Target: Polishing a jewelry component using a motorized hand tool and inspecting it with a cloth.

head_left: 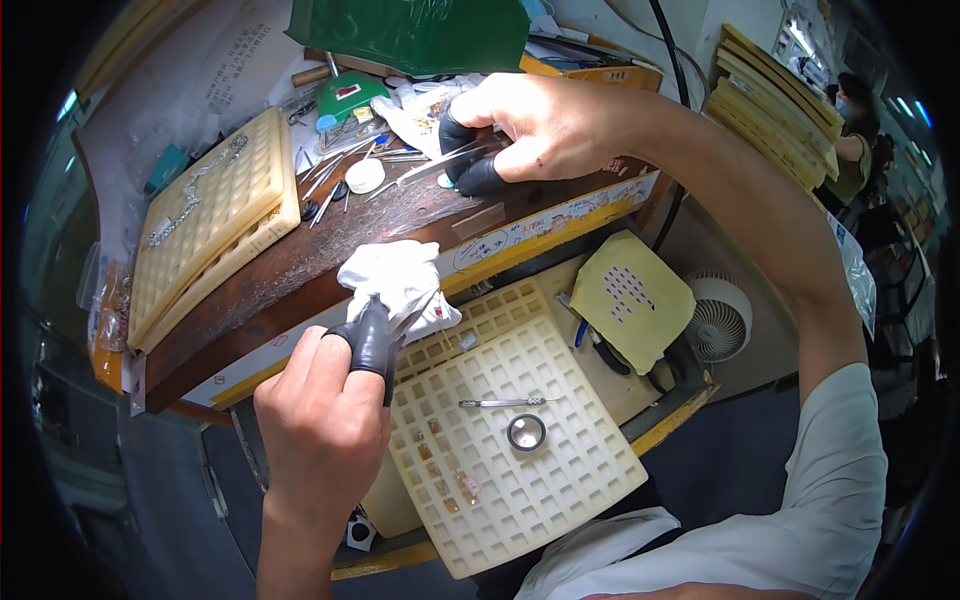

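Observation:
Black finger cots cover fingertips on both of my hands. At the front edge of the wooden workbench, my left hand is closed on a crumpled white cloth. A greyish blurred shape shows beside its fingers, too unclear to name. Over the bench top, my right hand pinches a pair of metal tweezers between thumb and fingers, their tips pointing left. Near those tips are a small round white container and several thin metal tools.
Below, a cream compartment tray carries a loupe, a metal pen-like tool and small bagged pieces. Stacked trays with a chain stand left. A yellow pad, white fan and green lamp shade are around.

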Motion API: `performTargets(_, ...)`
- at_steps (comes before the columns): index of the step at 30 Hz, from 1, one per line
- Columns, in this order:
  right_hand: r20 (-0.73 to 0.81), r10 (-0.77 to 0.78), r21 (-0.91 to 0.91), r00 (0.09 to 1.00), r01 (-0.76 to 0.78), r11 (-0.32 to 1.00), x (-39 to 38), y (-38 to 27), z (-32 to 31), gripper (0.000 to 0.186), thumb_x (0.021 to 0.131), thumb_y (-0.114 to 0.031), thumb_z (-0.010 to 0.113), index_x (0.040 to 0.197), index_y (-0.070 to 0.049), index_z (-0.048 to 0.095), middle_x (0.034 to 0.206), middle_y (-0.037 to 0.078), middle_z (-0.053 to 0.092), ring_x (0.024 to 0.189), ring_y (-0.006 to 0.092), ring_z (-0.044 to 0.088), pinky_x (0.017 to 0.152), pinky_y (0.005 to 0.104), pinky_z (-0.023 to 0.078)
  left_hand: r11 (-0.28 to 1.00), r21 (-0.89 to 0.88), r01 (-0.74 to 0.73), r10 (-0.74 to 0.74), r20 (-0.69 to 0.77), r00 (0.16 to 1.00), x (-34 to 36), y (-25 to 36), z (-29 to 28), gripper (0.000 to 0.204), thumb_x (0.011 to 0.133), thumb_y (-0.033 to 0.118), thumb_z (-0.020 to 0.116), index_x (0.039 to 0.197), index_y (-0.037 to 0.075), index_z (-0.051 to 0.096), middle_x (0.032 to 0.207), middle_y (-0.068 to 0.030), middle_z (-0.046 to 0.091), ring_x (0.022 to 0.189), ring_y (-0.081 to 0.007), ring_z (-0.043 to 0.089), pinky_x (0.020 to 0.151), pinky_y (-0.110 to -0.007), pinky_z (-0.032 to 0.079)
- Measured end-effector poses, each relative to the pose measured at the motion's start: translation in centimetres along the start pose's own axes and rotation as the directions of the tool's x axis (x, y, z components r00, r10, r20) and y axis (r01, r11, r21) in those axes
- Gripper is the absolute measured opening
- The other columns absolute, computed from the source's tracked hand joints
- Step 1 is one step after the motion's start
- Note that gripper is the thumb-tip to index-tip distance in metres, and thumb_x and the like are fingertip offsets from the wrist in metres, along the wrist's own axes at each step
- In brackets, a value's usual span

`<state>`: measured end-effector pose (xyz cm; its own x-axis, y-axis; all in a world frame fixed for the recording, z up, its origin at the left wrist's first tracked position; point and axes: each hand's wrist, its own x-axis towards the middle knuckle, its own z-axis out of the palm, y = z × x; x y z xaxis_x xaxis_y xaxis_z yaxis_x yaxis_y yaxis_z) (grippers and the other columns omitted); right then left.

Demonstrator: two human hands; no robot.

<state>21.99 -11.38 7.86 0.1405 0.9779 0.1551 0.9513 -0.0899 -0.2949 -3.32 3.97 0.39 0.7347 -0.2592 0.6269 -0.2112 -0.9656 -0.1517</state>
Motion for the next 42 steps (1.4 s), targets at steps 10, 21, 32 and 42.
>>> performTargets(10,0.013,-0.031,0.020,0.999,0.031,0.999,-0.3,0.3,0.1,0.042,0.080,-0.008,0.060,0.118,0.011,0.057,0.106,0.025,0.063,0.095,0.0300,0.062,0.086,0.0375,0.049,1.000,0.006,0.000,0.000,0.004,1.000,0.0,0.0,0.0,0.022,0.047,-0.004,0.060,0.059,0.003,0.043,0.066,-0.0074,0.038,0.058,-0.0236,0.047,0.041,-0.036,0.035)
performTargets(21,0.012,-0.054,-0.014,0.998,0.054,0.998,0.1,1.1,0.0,0.023,0.083,-0.008,0.058,0.102,0.005,0.056,0.085,0.013,0.055,0.079,0.0200,0.049,0.073,0.0326,0.043,1.000,0.007,-0.009,0.009,-0.006,1.000,0.0,-0.1,0.0,0.023,0.048,-0.004,0.061,0.059,0.003,0.042,0.066,-0.0073,0.037,0.058,-0.0235,0.046,0.041,-0.036,0.034)
performTargets(32,-0.023,-0.014,0.018,1.000,0.014,1.000,-1.2,0.7,0.4,0.019,0.084,-0.006,0.060,0.099,0.005,0.057,0.082,0.012,0.055,0.076,0.0179,0.050,0.069,0.0338,0.044,1.000,0.008,-0.013,0.013,0.008,1.000,0.0,-0.1,-0.1,0.017,0.051,-0.005,0.060,0.063,0.001,0.049,0.066,-0.0072,0.038,0.058,-0.0231,0.047,0.042,-0.036,0.035)
performTargets(42,-0.091,0.021,0.161,0.996,-0.006,0.987,-2.4,-2.1,1.4,0.029,0.078,0.004,0.055,0.106,0.003,0.064,0.084,0.014,0.063,0.077,0.0181,0.060,0.073,0.0339,0.048,1.000,0.030,-0.004,0.003,0.026,1.000,0.1,0.0,-0.2,0.014,0.054,-0.004,0.060,0.063,0.002,0.050,0.066,-0.0068,0.038,0.058,-0.0226,0.047,0.042,-0.036,0.035)
